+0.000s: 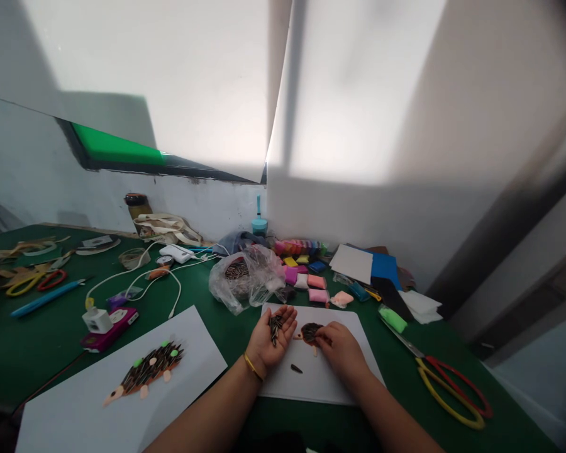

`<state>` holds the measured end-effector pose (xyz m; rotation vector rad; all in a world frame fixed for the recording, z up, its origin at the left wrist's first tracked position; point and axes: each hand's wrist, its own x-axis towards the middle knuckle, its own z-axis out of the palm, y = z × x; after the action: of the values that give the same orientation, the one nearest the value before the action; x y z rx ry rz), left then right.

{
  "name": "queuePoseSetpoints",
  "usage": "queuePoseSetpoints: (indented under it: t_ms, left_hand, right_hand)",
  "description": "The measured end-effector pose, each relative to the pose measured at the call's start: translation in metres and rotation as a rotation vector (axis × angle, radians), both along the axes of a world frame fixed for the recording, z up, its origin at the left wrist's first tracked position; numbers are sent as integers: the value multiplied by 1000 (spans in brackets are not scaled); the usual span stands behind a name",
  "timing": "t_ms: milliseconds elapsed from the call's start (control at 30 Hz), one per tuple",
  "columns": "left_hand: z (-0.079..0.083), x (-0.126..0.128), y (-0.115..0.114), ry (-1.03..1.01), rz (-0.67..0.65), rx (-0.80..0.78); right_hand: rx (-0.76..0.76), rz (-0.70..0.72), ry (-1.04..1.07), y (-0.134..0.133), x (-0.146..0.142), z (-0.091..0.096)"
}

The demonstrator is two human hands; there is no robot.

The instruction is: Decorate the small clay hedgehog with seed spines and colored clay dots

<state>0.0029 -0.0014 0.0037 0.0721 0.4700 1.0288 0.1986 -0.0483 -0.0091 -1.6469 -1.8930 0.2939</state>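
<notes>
My left hand [268, 340] is held palm up over a white card [321, 380], with a small heap of striped sunflower seeds [276, 329] in it. My right hand [342, 353] reaches across the card, its fingertips on a brown clay hedgehog [310, 333] partly covered in seeds. Those fingers hide part of the hedgehog, and I cannot tell whether they pinch a seed. One loose seed [296, 369] lies on the card below my hands.
A larger seed-covered hedgehog [148, 368] lies on a white sheet [70, 418] to the left. Behind stand a plastic bag of seeds [238, 283] and clay packets [297, 265]. Red-and-yellow scissors [453, 393] lie right on the green tabletop [264, 418]; white cables [136, 274] trail left.
</notes>
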Motion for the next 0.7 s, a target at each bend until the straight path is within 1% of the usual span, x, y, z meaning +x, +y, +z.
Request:
queuePoseSetpoints:
  t_ms: [300, 467, 700]
  left_hand:
    - [0, 0, 0, -8, -4, -7]
    - [1, 0, 0, -9, 4, -10]
    - [0, 0, -1, -8, -3, 2]
  right_hand:
    - [25, 9, -16, 1, -3, 0]
    - [30, -19, -5, 0, -2, 1]
    - [22, 18, -10, 0, -1, 1]
